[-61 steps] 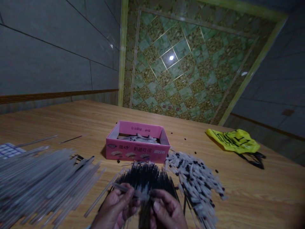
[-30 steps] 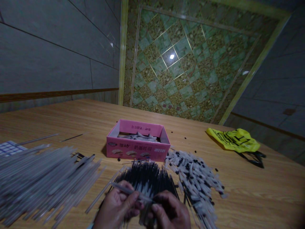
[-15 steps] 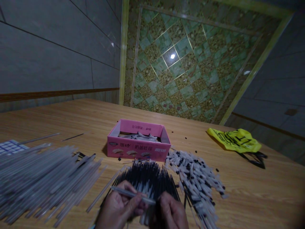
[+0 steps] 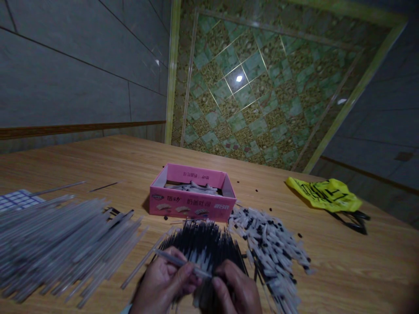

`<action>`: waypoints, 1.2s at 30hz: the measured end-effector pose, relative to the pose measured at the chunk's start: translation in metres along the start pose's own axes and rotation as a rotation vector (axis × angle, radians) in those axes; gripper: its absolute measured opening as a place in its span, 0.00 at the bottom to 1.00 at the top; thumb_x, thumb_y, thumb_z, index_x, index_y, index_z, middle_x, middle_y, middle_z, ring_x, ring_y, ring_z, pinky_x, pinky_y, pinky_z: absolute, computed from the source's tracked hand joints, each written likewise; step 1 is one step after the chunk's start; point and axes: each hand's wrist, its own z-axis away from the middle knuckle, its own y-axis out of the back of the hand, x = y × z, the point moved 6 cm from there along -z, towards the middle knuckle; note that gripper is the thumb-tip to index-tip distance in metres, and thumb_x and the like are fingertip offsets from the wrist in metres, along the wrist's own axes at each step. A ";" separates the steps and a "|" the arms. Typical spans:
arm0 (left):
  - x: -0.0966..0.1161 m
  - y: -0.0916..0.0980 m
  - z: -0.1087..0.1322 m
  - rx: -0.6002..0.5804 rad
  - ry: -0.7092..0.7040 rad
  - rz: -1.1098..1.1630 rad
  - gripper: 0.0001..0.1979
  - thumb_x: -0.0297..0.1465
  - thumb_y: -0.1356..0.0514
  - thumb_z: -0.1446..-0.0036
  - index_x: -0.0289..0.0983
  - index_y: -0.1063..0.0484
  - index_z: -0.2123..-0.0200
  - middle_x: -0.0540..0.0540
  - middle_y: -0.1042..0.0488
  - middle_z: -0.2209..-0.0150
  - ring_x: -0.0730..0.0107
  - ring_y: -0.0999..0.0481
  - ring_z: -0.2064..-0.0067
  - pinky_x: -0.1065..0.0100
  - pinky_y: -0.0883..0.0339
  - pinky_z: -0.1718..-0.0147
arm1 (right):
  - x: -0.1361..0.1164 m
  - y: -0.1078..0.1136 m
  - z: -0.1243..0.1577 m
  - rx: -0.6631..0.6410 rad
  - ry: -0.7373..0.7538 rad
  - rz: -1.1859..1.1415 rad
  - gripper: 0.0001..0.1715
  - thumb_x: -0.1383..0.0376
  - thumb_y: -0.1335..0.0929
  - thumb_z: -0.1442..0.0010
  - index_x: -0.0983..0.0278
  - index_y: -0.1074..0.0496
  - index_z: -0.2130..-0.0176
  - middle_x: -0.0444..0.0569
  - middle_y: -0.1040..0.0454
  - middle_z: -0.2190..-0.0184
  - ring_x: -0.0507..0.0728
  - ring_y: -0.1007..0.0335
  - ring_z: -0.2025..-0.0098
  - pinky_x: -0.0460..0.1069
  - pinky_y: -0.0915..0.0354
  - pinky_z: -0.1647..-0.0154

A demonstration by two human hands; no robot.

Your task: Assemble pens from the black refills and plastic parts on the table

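My left hand (image 4: 166,279) is closed around a thin translucent tube (image 4: 176,261), pinched between thumb and fingers and slanting down to the right. At the tube's right end, my right hand (image 4: 234,285) has its thumb and fingers pressed together; what it holds there is too small and blurred to name. Beneath and beyond both hands lies a bundle of thin black rods (image 4: 206,237) with some pale ones among them. Behind this bundle stands an open pink box (image 4: 193,205) containing pale pieces (image 4: 199,188).
Long clear tubes (image 4: 65,248) cover the table's left side, beside a checked cloth (image 4: 19,200). Short translucent pieces with black ends (image 4: 271,244) are heaped on the right. Farther right lies a yellow bag (image 4: 324,194) with black handles. Tiled walls rise behind the wooden table (image 4: 353,261).
My right hand's fingers have come up to the tube's right end, and its thumb now shows more plainly. My left hand keeps its hold on the tube. The view has shifted slightly.
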 end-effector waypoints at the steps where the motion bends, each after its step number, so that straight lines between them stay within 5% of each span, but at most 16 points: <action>1: 0.000 0.000 0.000 -0.003 -0.009 -0.002 0.18 0.39 0.33 0.60 0.37 0.38 0.76 0.46 0.22 0.80 0.71 0.25 0.79 0.76 0.36 0.81 | 0.000 0.000 0.000 -0.010 -0.004 0.022 0.18 0.62 0.42 0.38 0.63 0.38 0.77 0.42 0.37 0.82 0.49 0.37 0.80 0.43 0.47 0.80; 7: -0.002 0.000 0.001 -0.016 0.026 0.015 0.16 0.37 0.33 0.59 0.37 0.38 0.75 0.47 0.23 0.80 0.71 0.25 0.78 0.75 0.35 0.80 | -0.003 -0.001 -0.001 0.008 -0.025 0.005 0.16 0.56 0.40 0.41 0.63 0.34 0.72 0.44 0.35 0.80 0.51 0.36 0.79 0.44 0.45 0.79; 11: 0.000 -0.003 0.004 -0.015 0.012 0.025 0.17 0.37 0.33 0.59 0.37 0.38 0.75 0.48 0.23 0.81 0.73 0.25 0.78 0.77 0.37 0.82 | -0.002 -0.002 0.000 0.001 -0.047 0.057 0.22 0.60 0.43 0.38 0.62 0.39 0.81 0.42 0.38 0.85 0.50 0.39 0.82 0.44 0.48 0.81; 16: 0.002 -0.003 0.003 0.000 0.024 0.029 0.17 0.37 0.33 0.58 0.37 0.38 0.74 0.49 0.24 0.81 0.74 0.25 0.78 0.76 0.36 0.80 | -0.003 0.000 -0.001 -0.026 -0.022 0.018 0.14 0.57 0.40 0.41 0.64 0.35 0.71 0.45 0.34 0.79 0.51 0.35 0.78 0.44 0.45 0.79; 23: 0.004 -0.002 0.005 0.016 0.030 -0.006 0.16 0.37 0.33 0.59 0.36 0.37 0.75 0.48 0.24 0.81 0.72 0.26 0.78 0.76 0.36 0.80 | -0.003 -0.009 0.004 -0.071 -0.063 0.109 0.21 0.61 0.42 0.38 0.62 0.39 0.80 0.42 0.36 0.85 0.49 0.38 0.83 0.44 0.49 0.81; 27: 0.007 0.001 0.004 0.074 0.036 0.042 0.18 0.37 0.32 0.61 0.37 0.37 0.74 0.50 0.26 0.82 0.70 0.26 0.79 0.74 0.36 0.81 | 0.002 0.020 -0.008 0.009 -0.150 0.171 0.16 0.60 0.42 0.38 0.62 0.35 0.75 0.45 0.32 0.79 0.52 0.33 0.76 0.44 0.44 0.76; 31: 0.011 -0.004 0.005 0.027 0.056 0.079 0.17 0.40 0.33 0.61 0.36 0.32 0.73 0.51 0.28 0.81 0.73 0.30 0.80 0.74 0.39 0.83 | 0.030 0.059 -0.018 0.026 -0.300 0.491 0.10 0.66 0.40 0.40 0.62 0.31 0.63 0.51 0.28 0.67 0.57 0.31 0.67 0.47 0.41 0.68; 36: 0.015 -0.008 0.014 0.026 0.097 0.135 0.16 0.42 0.37 0.55 0.36 0.26 0.67 0.53 0.35 0.81 0.74 0.35 0.78 0.74 0.39 0.80 | 0.064 0.062 -0.011 -0.119 -0.400 0.759 0.11 0.69 0.39 0.42 0.60 0.28 0.67 0.50 0.30 0.69 0.56 0.31 0.68 0.46 0.46 0.74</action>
